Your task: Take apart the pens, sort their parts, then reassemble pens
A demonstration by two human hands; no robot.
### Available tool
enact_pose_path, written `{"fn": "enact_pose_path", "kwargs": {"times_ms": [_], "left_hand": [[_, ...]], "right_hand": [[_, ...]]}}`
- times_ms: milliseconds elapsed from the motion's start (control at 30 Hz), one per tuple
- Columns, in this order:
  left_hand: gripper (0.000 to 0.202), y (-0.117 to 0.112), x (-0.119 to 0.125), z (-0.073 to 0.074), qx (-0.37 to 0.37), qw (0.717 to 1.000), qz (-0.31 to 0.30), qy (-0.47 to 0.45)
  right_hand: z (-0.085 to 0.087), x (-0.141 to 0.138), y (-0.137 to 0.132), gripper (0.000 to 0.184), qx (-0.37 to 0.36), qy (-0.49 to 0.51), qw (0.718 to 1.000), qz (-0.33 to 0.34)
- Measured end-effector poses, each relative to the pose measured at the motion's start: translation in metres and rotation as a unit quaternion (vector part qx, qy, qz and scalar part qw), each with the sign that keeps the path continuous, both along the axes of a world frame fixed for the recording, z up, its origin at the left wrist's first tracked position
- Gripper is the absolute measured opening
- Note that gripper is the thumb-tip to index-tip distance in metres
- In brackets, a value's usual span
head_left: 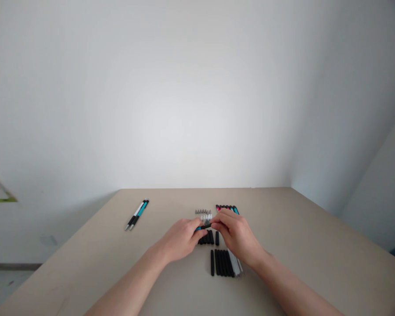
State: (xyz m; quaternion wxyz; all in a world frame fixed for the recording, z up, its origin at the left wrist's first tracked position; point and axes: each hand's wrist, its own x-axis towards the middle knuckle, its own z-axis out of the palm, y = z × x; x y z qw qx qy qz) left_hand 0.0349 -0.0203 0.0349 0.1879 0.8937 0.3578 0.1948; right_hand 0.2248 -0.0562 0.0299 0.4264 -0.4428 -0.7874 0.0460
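Note:
Over the middle of the table, a pen barrel (205,227) with a blue end and a black part is held nearly level between my hands. My left hand (182,237) is closed on its blue end. The black end sits in a pinch of my right hand (235,228), whose fingertips hide the tip. Just below lie several short black tubes (210,237), partly behind my left fingers, and a single black tube (217,238) set apart. Beyond my hands are a row of small silver cone tips (203,211) and several small white pieces (206,217).
Nearer me lies a row of longer black tubes (222,263), beside pale thin refills (236,265) partly under my right wrist. Coloured barrels (228,207) lie behind my right hand. At the left rest a white pen (134,215) and a blue pen (140,215). A wall borders the table's back.

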Motion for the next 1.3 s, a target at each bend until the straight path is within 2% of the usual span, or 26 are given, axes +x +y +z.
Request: {"fn": "enact_pose_path", "kwargs": {"times_ms": [300,500,700,767,933,1100,1300], "left_hand": [[0.024,-0.0001,0.0004,0.0,-0.007,1.0,-0.003,-0.004],[0.025,0.0019,-0.0005,-0.002,0.001,1.0,-0.02,-0.009],[0.019,0.0029,-0.004,-0.0024,0.041,0.997,-0.047,-0.052],[0.021,0.0034,-0.0042,-0.0027,0.049,0.996,-0.049,-0.052],[0.014,0.0039,-0.0028,-0.0052,0.049,0.996,-0.024,-0.065],[0.008,0.0042,-0.0031,-0.0068,0.038,0.995,-0.002,-0.089],[0.009,0.0032,-0.0026,-0.0014,0.054,0.991,-0.067,-0.099]], "right_hand": [[0.0023,0.0001,-0.0034,0.019,-0.014,-0.009,1.0,-0.011],[0.0,-0.002,-0.003,0.036,-0.05,-0.052,0.997,-0.032],[-0.0031,0.0008,-0.0006,0.023,-0.041,-0.051,0.997,-0.032],[-0.0034,0.0016,-0.0003,0.025,-0.037,-0.054,0.997,-0.047],[-0.0023,0.0008,-0.0008,0.043,-0.063,-0.069,0.993,-0.07],[-0.0001,-0.0008,-0.0023,0.04,-0.071,-0.08,0.993,-0.057],[0.0003,-0.0011,-0.0044,0.046,-0.093,-0.059,0.992,-0.058]]}}
